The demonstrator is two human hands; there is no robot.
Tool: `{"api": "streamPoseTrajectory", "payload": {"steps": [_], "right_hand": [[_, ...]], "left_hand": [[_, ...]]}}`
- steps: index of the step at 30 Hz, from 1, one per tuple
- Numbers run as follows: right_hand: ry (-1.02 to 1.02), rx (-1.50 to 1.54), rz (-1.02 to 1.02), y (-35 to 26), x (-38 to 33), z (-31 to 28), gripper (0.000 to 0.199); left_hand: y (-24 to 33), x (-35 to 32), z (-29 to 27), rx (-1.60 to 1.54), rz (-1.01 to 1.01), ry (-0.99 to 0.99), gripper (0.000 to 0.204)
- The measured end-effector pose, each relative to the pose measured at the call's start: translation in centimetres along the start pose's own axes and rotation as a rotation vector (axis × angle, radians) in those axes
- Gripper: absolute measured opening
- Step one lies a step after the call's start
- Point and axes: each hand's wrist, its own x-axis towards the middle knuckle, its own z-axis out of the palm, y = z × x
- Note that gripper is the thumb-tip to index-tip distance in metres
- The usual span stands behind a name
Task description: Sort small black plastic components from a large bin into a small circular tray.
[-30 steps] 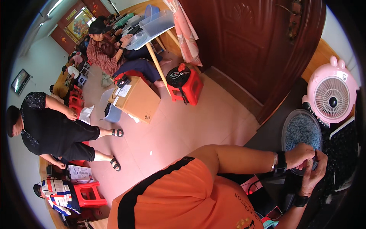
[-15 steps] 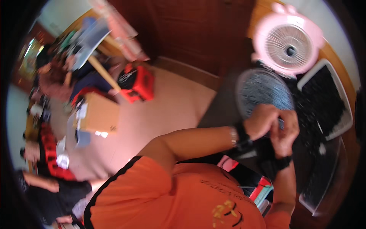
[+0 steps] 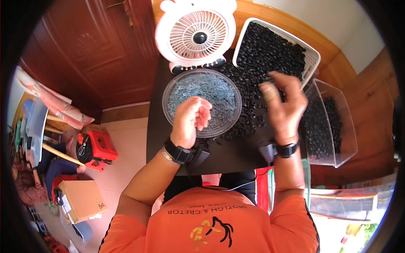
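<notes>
My left hand (image 3: 190, 120) is curled over the near side of a round clear tub (image 3: 166, 110) of small, thin, blue-grey metallic pieces (image 3: 202, 89). Whatever those fingers hold is hidden. To the right, my right hand (image 3: 287, 105) hovers above a loose heap of small black parts (image 3: 249, 95). Thumb and forefinger nearly meet around a small black part (image 3: 268, 79), slightly blurred. Both wrists wear black bands with a dark block beside them.
A pink-white fan (image 3: 199, 38) stands behind the tub. At the back right, a white basket (image 3: 313, 61) holds more black parts; a clear bin (image 3: 344, 139) with black pieces sits at the right. On the floor are a red case (image 3: 103, 147) and a cardboard box (image 3: 86, 200). Another person sits far left.
My hands were together over the round tub and are now apart. The right one has gone to the black parts, while the left stays above the tub. The view has turned.
</notes>
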Motion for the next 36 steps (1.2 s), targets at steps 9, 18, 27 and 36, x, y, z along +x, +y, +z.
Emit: {"api": "streamPoseTrajectory", "payload": {"steps": [9, 18, 27, 36], "right_hand": [[0.068, -1.087, 0.236, 5.7, 1.9, -16.4, 0.031], [-0.322, -0.291, 0.406, 6.7, -1.4, -9.6, 0.021], [-0.606, -0.494, 0.495, 13.6, -4.9, -6.5, 0.016], [-0.543, -0.462, 0.342, 11.8, -4.4, -4.4, 0.017]], "left_hand": [[0.2, 1.1, -0.1, -0.031, 0.012, -0.046, 0.032], [-0.2, 0.8, -0.9, -0.025, 0.022, -0.012, 0.029], [-0.4, 1.1, -0.6, -0.028, -0.007, -0.027, 0.028], [-0.4, 1.2, -0.4, 0.024, -0.018, -0.075, 0.026]]}}
